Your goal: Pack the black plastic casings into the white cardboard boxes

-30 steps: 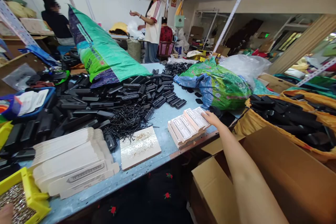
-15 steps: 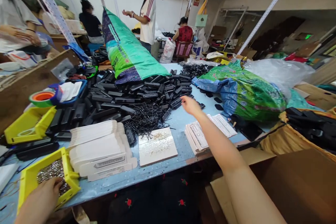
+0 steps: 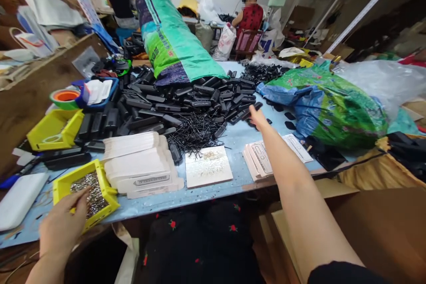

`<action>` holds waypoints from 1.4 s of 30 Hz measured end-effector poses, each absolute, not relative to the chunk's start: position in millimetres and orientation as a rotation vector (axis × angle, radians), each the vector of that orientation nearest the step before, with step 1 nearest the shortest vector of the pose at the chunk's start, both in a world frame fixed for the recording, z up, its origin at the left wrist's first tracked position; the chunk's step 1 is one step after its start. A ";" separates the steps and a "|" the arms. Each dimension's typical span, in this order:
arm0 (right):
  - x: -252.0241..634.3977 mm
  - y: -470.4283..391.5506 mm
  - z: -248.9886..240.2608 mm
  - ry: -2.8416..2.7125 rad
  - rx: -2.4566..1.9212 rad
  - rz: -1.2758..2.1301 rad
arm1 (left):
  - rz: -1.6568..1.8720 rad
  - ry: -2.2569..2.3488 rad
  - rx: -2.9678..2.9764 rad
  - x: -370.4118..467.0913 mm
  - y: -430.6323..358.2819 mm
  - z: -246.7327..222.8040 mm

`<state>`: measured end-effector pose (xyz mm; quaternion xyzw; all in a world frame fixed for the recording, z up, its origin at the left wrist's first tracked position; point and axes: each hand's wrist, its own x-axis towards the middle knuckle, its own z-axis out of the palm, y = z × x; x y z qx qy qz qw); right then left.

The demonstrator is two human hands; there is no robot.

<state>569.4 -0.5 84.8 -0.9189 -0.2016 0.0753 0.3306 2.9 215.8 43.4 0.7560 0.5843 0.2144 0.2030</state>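
My left hand [image 3: 63,219] reaches over the rim of a yellow bin [image 3: 115,202] filled with small shiny metal pieces [image 3: 96,195], perhaps screws. Its thumb and fingertips are pinched together among them; what lies between them is too small to make out. My right hand [image 3: 258,118] stretches to the right edge of a heap of long black plastic casings [image 3: 166,107]. Its fingers are closed on one black casing [image 3: 255,107], partly covered by the hand. Thin black strips [image 3: 196,132] lie tangled in front of the heap.
A white board with tiny bits [image 3: 209,173] lies between stacked flat white cartons [image 3: 140,164] and printed sheets [image 3: 262,162]. A green woven sack [image 3: 186,49] leans over the heap; another sack [image 3: 339,106] lies right. An open cardboard box [image 3: 376,213] stands below right. Other people [image 3: 251,15] work behind.
The view has tilted down and shifted left. My right hand has closed on a black casing at the heap's edge. My left hand remains at the yellow bin, its fingers in the metal pieces.
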 end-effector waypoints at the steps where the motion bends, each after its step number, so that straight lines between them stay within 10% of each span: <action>1: 560.7 -8.6 90.5 -0.471 -2.324 0.208 | 0.679 1.642 1.937 9.1 210.9 46.1; 10: 365.3 -53.0 53.3 -0.795 -1.592 1.053 | 0.599 0.917 0.843 120.3 106.5 22.7; 21: 283.5 -10.8 69.2 -0.286 -0.737 0.554 | 0.481 0.789 0.658 160.7 47.0 30.3; 42: 275.6 1.9 61.0 0.098 -0.635 0.556 | 0.725 0.703 0.840 166.2 38.0 27.9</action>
